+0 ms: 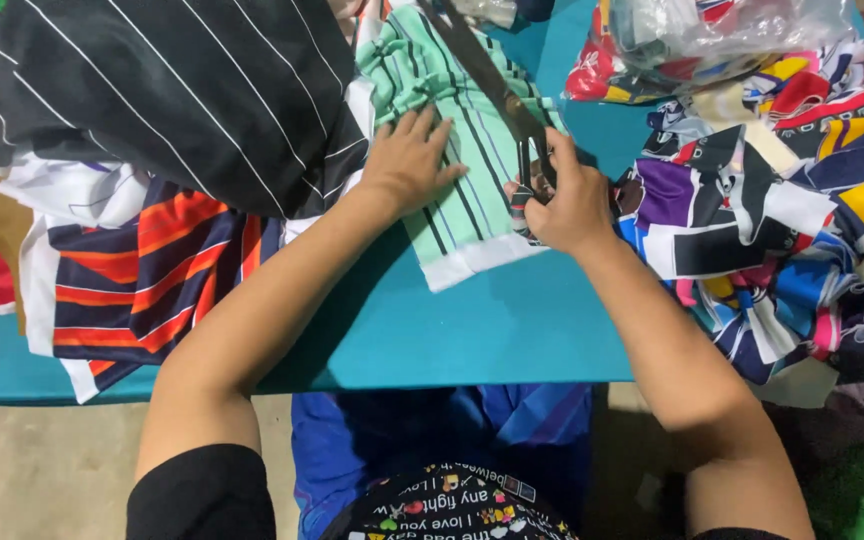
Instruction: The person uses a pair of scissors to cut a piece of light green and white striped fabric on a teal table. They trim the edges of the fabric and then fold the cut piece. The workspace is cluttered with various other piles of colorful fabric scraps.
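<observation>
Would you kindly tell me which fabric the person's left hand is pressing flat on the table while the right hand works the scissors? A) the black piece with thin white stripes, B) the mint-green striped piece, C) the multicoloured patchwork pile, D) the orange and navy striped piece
B: the left hand lies spread on the mint-green striped piece, beside the right hand gripping the scissors.

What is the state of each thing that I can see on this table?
Green striped cloth: flat on the table, pressed by the left hand.
Scissors: in the right hand, blades along the cloth.
Black striped cloth: piled.
Orange striped cloth: hanging over the edge.
Plastic bag: full.
</observation>
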